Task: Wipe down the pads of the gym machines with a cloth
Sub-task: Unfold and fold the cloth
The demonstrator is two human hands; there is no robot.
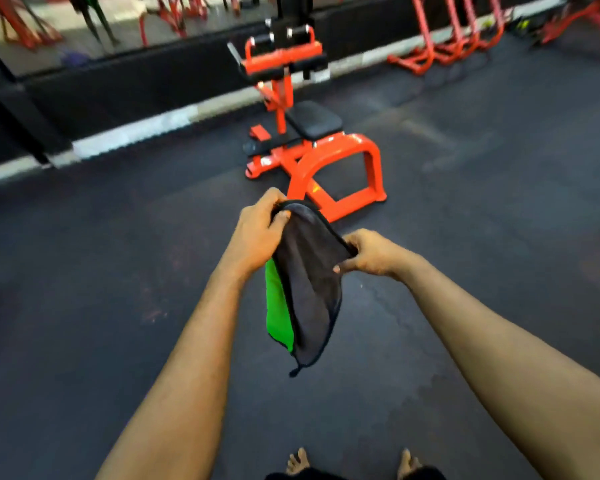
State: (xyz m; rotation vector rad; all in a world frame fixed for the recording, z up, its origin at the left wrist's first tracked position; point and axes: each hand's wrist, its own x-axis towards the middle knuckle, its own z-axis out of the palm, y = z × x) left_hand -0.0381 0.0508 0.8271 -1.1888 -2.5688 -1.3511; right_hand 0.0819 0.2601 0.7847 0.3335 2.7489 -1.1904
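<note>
Right now your left hand (257, 230) is curled round one top corner of the cloth (312, 289), thumb pressed on its dark face, while your right hand (371, 254) pinches the other upper corner with its fingers folded under. The cloth's hemmed edge runs between the two hands. The rest hangs freely above the floor (101, 271), grey side towards you, with a green side showing at its left. It hangs apart from the pads. The orange machine (340, 168) stands just beyond your hands, its black seat pad (314, 119) above the arched foot and its upper black pads (309, 62) farther back by the wall. Dark floor lies open on both sides of the machine. A white strip (136, 133) runs along the wall's foot, and red racks (447, 46) stand well apart at the far right. Your bare feet (297, 462) show at the lower edge.
</note>
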